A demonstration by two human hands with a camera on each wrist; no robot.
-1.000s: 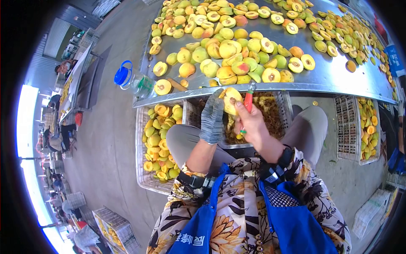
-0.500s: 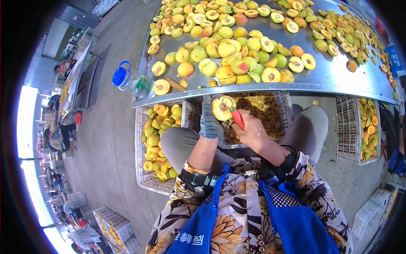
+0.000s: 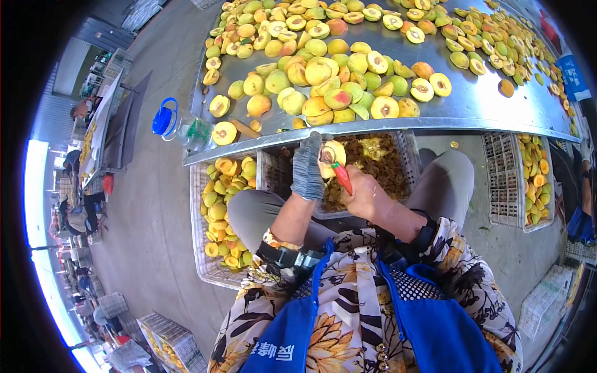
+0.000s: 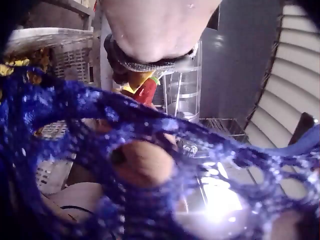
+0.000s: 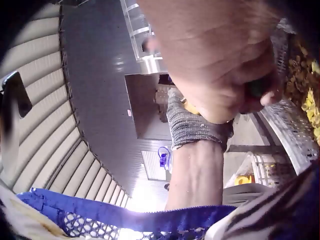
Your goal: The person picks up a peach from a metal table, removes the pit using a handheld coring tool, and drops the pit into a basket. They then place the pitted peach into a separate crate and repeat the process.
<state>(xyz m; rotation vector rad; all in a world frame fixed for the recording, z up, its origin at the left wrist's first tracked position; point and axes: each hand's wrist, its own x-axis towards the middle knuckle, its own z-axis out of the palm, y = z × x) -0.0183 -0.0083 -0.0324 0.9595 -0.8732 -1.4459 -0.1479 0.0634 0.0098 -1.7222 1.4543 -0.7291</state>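
Note:
In a grey knitted glove, my left hand (image 3: 306,169) holds a yellow peach half (image 3: 334,153) with its cut face turned toward the right hand. My bare right hand (image 3: 368,198) grips the red handle of a pitting tool (image 3: 342,178), which has a green collar. The tool's metal end lies against the brownish centre of the cut face. In the left wrist view, blue mesh cloth covers much of the picture, but the red handle (image 4: 146,91) shows below the glove's cuff. The right wrist view has my right fist (image 5: 220,65) in front of the gloved hand (image 5: 195,122).
A metal table (image 3: 463,93) ahead bears many peach halves. Beneath its edge stand a crate (image 3: 410,163) of brown pits and scraps and a crate (image 3: 198,239) of peach halves at left. Another crate (image 3: 502,186) stands at right. A blue-capped bottle (image 3: 193,132) overhangs the table's left corner.
The right hand has turned the pitting tool from pointing up, away from the fruit, to its metal end on the peach half's centre. Since then, the peach half has tilted toward the right hand.

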